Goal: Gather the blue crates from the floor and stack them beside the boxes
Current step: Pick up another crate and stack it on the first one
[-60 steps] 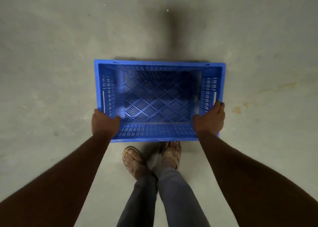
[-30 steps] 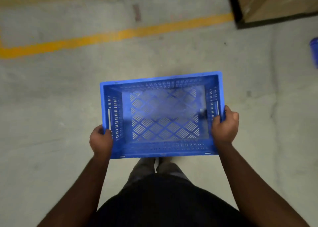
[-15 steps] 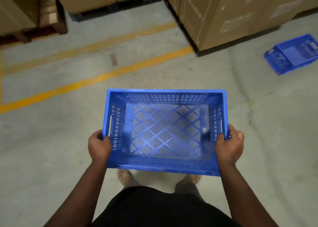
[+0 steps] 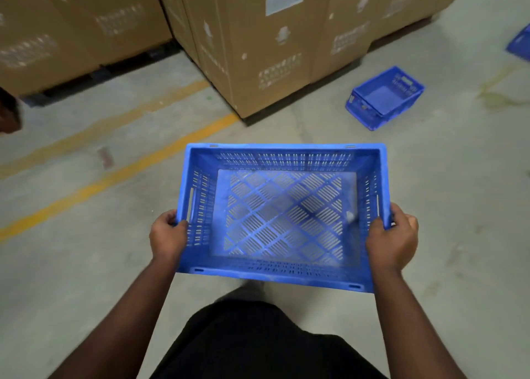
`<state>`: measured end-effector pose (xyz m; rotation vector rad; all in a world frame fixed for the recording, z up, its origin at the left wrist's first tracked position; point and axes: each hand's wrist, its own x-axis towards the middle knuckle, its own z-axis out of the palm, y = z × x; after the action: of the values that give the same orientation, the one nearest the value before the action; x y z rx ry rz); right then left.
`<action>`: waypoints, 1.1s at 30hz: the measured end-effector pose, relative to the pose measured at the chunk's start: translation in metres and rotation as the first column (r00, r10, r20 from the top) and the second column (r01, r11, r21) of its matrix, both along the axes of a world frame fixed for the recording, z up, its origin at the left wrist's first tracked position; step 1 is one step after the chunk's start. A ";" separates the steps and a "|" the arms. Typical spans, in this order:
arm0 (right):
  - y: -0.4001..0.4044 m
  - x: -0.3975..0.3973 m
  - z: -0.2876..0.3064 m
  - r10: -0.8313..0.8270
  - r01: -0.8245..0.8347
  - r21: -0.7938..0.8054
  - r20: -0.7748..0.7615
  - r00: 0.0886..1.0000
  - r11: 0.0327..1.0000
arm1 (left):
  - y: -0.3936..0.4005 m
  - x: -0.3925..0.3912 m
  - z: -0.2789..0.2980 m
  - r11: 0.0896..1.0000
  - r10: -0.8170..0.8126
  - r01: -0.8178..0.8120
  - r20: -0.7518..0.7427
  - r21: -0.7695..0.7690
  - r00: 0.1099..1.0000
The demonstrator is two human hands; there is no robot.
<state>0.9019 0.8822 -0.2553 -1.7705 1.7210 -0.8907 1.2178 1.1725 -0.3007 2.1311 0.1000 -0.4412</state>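
A: What changed in the head view?

B: The cardboard boxes [image 4: 266,48] loom closer. Left hand [image 4: 167,236] and right hand [image 4: 391,242] grip the held crate [image 4: 282,215] by its short walls, fingers curled round them.

A: Crate count?

B: Three: the held one short of the boxes, a floor crate [image 4: 384,97] right of them, a third crate [image 4: 520,44] farther right.

The floor [image 4: 86,264] is grey concrete, with two yellow lines [image 4: 114,175] painted slantwise across its left part; large cardboard boxes [image 4: 258,48] stand on it at the far side; a blue crate [image 4: 384,97] lies on the floor just beside the boxes, to their right; another blue crate [image 4: 520,44] shows only partly at the right edge.
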 end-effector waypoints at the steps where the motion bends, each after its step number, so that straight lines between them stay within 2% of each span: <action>1: -0.023 -0.007 0.001 -0.015 0.015 -0.010 0.002 1.000 1.000 | -0.026 -0.001 -0.005 1.000 -0.023 0.023 -0.005 -0.009 1.000; 5: -0.122 -0.022 0.004 -0.044 0.044 -0.031 0.017 0.999 0.999 | -0.138 -0.012 -0.014 0.997 -0.079 0.079 0.014 0.001 0.997; 11: -0.273 -0.032 0.003 -0.075 0.076 -0.043 0.037 0.997 0.996 | -0.309 -0.020 -0.017 0.998 -0.041 0.040 0.011 0.049 0.999; 22: -0.555 -0.108 0.006 -0.175 0.173 0.041 0.066 0.982 0.984 | -0.619 -0.066 -0.010 0.990 -0.140 0.140 0.020 0.030 0.990; 30: -0.806 -0.167 0.004 -0.035 0.034 0.031 0.051 0.998 0.999 | -0.838 -0.154 -0.016 1.000 0.017 -0.017 0.027 -0.014 0.999; 33: -0.888 -0.180 0.017 0.026 -0.027 0.018 0.049 0.998 0.999 | -0.896 -0.175 -0.017 1.000 0.009 -0.009 0.027 -0.001 1.000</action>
<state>0.7219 -0.0060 -0.2386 -1.7410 1.6665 -0.8963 1.0423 0.2764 -0.3179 2.1348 0.0934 -0.4070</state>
